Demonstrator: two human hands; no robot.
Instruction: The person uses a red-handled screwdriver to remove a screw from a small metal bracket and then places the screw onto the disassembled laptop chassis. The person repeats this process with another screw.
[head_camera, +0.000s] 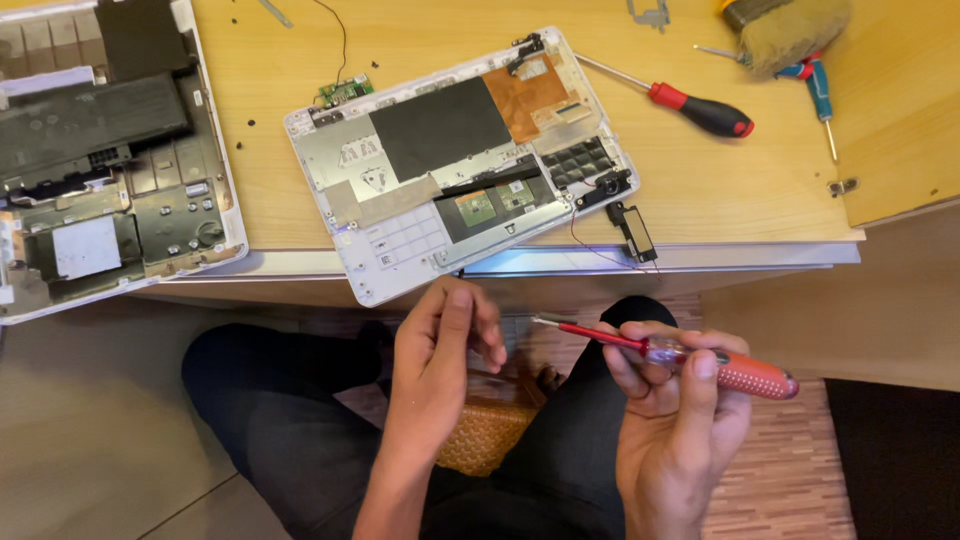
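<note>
Step in hand: probably a pause in taking apart the opened laptop base (455, 160), with the tool lifted off the work and held over the lap, lower middle of the frame.
Right hand (675, 415): closed around the red screwdriver (680, 352), thumb laid on the ribbed orange-red handle, thin shaft pointing left toward the other hand.
Left hand (440, 350): half curled, fingertips pinched together near the screwdriver tip; maybe holding a small screw, but too small to tell.
Place of the work: laptop base lying tilted at the middle of the wooden table (750, 190), lower corner hanging a little over the front edge, just above the hands.
Next move, as a judgement: calls for bringing the tip back up to the base and setting it straight into a small screw head, with light pressure, since such screws strip and slip away easily.
Materials of the base: white plastic shell, bare grey metal plate, matte black sheet in the middle, copper-coloured foil at the upper right, small green boards near the lower edge.
Loose parts: small black speaker (634, 230) on a thin wire at the table edge; green circuit board (345, 91) with a black wire above the base.
Second laptop chassis (100, 150): upper left of the frame, open, dark flat battery and silver shielding inside.
Other tools: red-and-black screwdriver (690, 104), blue-handled screwdriver (818, 90), bristle brush (790, 30), all upper right.
Surface: pale wood grain, smooth, some tiny dark screws scattered on it.
</note>
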